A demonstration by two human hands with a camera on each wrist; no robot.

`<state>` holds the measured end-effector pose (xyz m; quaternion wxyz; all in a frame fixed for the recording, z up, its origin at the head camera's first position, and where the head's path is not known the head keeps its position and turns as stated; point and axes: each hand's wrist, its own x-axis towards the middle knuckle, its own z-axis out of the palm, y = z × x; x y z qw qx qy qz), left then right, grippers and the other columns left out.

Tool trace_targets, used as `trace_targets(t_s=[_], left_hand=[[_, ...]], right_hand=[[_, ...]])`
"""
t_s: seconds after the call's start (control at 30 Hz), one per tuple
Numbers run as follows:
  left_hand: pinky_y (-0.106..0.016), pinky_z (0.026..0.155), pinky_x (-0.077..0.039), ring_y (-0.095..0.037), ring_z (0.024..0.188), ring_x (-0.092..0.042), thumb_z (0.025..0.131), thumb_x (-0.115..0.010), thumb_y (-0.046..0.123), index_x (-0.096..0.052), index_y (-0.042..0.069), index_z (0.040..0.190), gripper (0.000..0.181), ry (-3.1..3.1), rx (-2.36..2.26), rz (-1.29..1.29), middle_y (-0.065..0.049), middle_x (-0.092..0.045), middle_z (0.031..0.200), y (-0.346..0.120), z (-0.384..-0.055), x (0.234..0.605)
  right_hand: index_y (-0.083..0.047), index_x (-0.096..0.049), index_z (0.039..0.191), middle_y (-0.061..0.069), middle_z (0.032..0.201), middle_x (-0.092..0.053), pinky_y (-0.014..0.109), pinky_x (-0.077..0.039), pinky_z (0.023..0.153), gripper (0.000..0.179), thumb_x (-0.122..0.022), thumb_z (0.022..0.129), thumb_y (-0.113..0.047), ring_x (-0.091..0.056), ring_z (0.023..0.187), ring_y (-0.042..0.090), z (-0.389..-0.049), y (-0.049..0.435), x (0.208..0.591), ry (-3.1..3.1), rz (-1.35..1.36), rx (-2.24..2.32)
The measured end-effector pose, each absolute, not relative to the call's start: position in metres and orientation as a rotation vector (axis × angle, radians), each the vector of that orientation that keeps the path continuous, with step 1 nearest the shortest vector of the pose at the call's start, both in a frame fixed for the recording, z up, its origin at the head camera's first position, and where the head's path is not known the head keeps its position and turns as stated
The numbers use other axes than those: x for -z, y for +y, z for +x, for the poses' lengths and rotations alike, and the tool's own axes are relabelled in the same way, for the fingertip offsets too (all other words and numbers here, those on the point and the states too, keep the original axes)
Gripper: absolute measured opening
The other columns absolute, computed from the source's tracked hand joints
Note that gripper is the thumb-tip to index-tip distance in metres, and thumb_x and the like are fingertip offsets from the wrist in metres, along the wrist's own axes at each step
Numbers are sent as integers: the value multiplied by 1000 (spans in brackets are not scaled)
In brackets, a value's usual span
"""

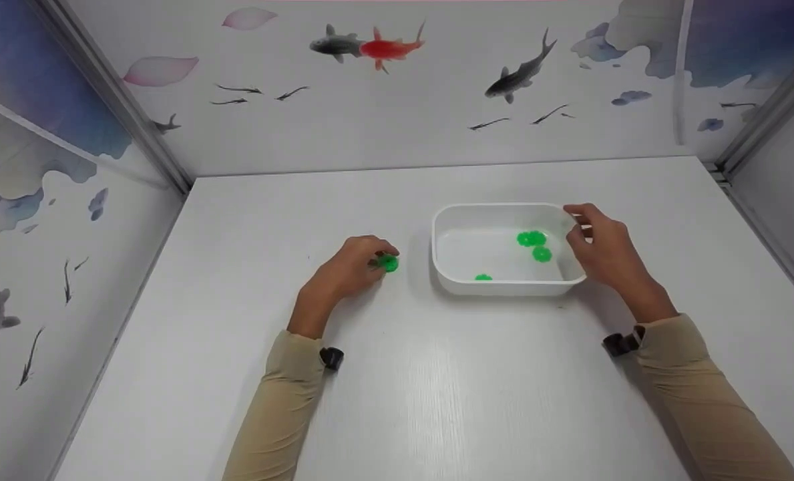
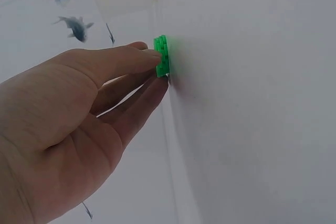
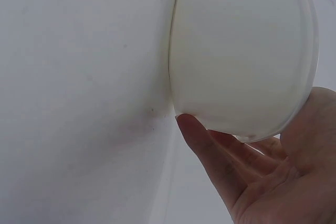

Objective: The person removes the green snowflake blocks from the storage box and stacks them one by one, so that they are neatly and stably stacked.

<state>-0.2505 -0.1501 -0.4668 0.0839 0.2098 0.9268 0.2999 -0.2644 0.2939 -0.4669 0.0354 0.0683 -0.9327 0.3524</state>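
A small green flower-shaped disc [image 1: 388, 262] with a notched edge is at the table surface, left of a white plastic tub [image 1: 510, 288]. My left hand [image 1: 346, 270] pinches this disc [image 2: 162, 56] between thumb and fingertips, with the fingers close to the table. My right hand [image 1: 607, 250] grips the right end of the tub, and in the right wrist view its fingertips curl against the tub's outer wall [image 3: 241, 51]. Inside the tub lie several similar green discs [image 1: 541, 254], one partly hidden by the near wall.
The white table [image 1: 397, 387] is enclosed by panels printed with fish and leaves; the back panel [image 1: 397, 113] rises behind the tub. A left side panel [image 1: 49, 267] stands along the table's edge.
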Motion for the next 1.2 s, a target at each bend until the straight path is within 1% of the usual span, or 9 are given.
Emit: trace_targets(t_s=[0.3, 0.4, 0.5, 0.63, 0.73, 0.83, 0.93, 1.1, 1.2], left_hand=[[-40, 113, -57, -28, 130, -69, 102, -70, 0, -71, 4, 139, 37, 2768, -888, 621, -12, -72, 139, -150, -251, 467], [-41, 115, -56, -28, 132, -67, 103, -71, 4, -70, 7, 142, 39, 2773, -873, 624, -11, -71, 141, -151, -250, 467], [-42, 116, -54, -29, 134, -65, 104, -72, 12, -67, 10, 146, 42, 2781, -855, 638, -10, -69, 145, -151, -249, 466], [-45, 118, -52, -29, 137, -63, 107, -69, 21, -60, 13, 154, 49, 2798, -853, 645, -9, -63, 153, -149, -249, 463], [-45, 118, -52, -29, 139, -63, 108, -68, 23, -52, 16, 161, 55, 2822, -881, 686, -9, -59, 159, -146, -249, 461], [-46, 118, -53, -29, 140, -62, 109, -68, 24, -44, 19, 166, 62, 2852, -915, 736, -11, -59, 158, -142, -249, 460], [-46, 120, -51, -28, 143, -59, 109, -68, 26, -40, 21, 168, 66, 2881, -929, 746, -12, -59, 157, -136, -248, 458], [-42, 126, -45, -24, 153, -51, 109, -67, 29, -41, 21, 168, 65, 2925, -900, 742, -6, -56, 161, -127, -245, 454], [-41, 128, -42, -22, 156, -48, 109, -67, 30, -43, 20, 167, 63, 2937, -899, 760, -3, -54, 164, -122, -244, 452]], right_hand=[[-6, -49, 158, 31, 150, -60, 67, -52, 111, 48, -46, 111, -14, -64, 132, 50, -265, 294, 466, -2883, 195, -1072], [-6, -48, 159, 32, 151, -59, 67, -52, 112, 49, -46, 111, -14, -63, 133, 50, -265, 294, 465, -2889, 189, -1078], [-6, -48, 159, 31, 152, -59, 67, -51, 112, 49, -47, 111, -14, -63, 134, 50, -265, 293, 465, -2895, 179, -1081], [-7, -47, 160, 31, 153, -58, 67, -51, 113, 50, -47, 111, -14, -62, 136, 50, -265, 293, 464, -2906, 163, -1088], [-7, -47, 160, 30, 153, -58, 67, -51, 113, 50, -47, 111, -15, -61, 136, 50, -265, 293, 465, -2909, 164, -1089], [-7, -47, 160, 31, 151, -59, 68, -51, 112, 50, -46, 110, -14, -62, 134, 51, -265, 294, 467, -2897, 182, -1084], [-7, -48, 159, 31, 150, -60, 68, -52, 111, 50, -45, 110, -14, -63, 133, 51, -265, 294, 468, -2887, 191, -1076], [-6, -47, 159, 31, 151, -59, 68, -51, 112, 49, -46, 111, -14, -62, 134, 51, -264, 294, 466, -2893, 188, -1083], [-6, -47, 159, 31, 151, -58, 68, -51, 112, 49, -47, 111, -14, -62, 135, 51, -264, 294, 466, -2893, 185, -1086]])
